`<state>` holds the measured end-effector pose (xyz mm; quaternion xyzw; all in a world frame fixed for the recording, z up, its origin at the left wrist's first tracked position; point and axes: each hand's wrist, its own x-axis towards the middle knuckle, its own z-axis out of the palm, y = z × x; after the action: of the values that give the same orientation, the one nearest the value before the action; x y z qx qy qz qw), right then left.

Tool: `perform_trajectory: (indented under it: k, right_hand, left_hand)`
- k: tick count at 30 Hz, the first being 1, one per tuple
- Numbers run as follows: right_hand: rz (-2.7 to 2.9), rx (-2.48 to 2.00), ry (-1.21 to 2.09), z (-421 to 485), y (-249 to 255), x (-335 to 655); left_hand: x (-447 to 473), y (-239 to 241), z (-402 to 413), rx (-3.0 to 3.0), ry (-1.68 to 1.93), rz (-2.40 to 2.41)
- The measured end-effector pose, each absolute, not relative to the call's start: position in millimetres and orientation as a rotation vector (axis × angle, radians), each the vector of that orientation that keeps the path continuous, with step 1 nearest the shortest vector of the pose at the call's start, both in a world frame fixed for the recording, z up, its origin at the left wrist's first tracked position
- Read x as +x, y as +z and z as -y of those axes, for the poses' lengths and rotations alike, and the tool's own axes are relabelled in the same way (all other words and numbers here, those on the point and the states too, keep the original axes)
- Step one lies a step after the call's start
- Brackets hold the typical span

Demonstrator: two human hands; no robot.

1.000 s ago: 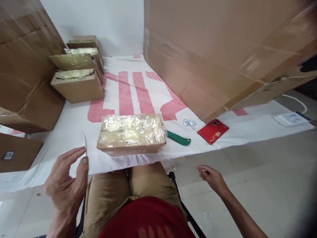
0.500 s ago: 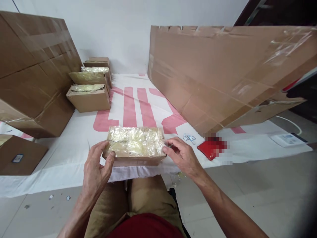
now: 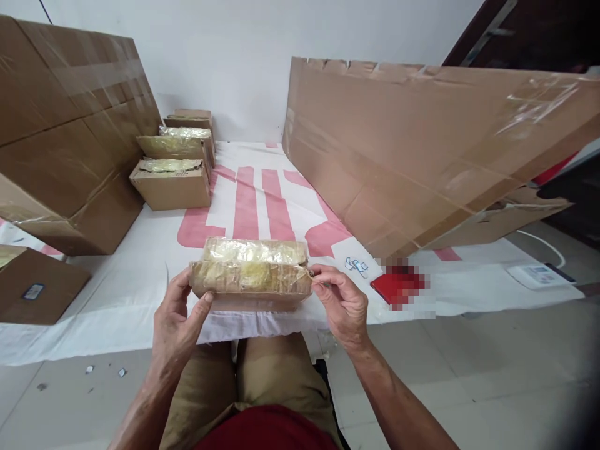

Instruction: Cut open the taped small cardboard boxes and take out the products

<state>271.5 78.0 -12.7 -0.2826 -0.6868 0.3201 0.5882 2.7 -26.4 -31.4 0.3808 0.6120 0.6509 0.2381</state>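
A small cardboard box (image 3: 255,302) with shiny clear tape across its top sits at the table's front edge. Its near top flap (image 3: 250,278) is lifted along the middle seam. My left hand (image 3: 180,315) grips the flap's left end, thumb on the near side and fingers behind. At the right end, my right hand (image 3: 342,303) pinches the flap's corner between thumb and fingers. What lies inside the box is hidden by the flaps.
Several small boxes (image 3: 171,187) stand in a row beside a large carton (image 3: 70,137) at left. A big cardboard panel (image 3: 422,150) leans at right. Stickers (image 3: 357,266) and a red object (image 3: 396,287) lie near my right hand. A labelled box (image 3: 42,287) is at far left.
The near flap has come up from the taped top, opening along the seam. Both hands have moved slightly outward and now grip the flap's ends.
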Motion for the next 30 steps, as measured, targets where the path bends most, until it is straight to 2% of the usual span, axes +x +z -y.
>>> perform_trajectory:
  k: [8, 14, 18, 23, 27, 30]
  right_hand:
    - [1.462, -0.565, 1.21, -65, -3, 291]
    - [1.183, -0.761, 1.394, -66, 15, 287]
    - [1.104, -0.815, 1.451, -64, 18, 276]
    - [1.203, -0.774, 1.411, -58, 32, 264]
    - [1.443, -0.668, 1.332, -43, 47, 259]
    - [1.589, -0.617, 1.227, -26, 51, 255]
  left_hand:
    - [-8, -25, 31, 1.246, 1.869, -1.455]
    - [-38, -26, 52, 1.839, 1.537, -1.434]
    - [-60, -18, 68, 1.953, 1.38, -1.419]
    - [-47, 22, 70, 1.939, 1.334, -1.559]
    - [-2, 55, 60, 2.018, 1.544, -1.668]
    - [37, 62, 53, 2.112, 1.614, -1.676]
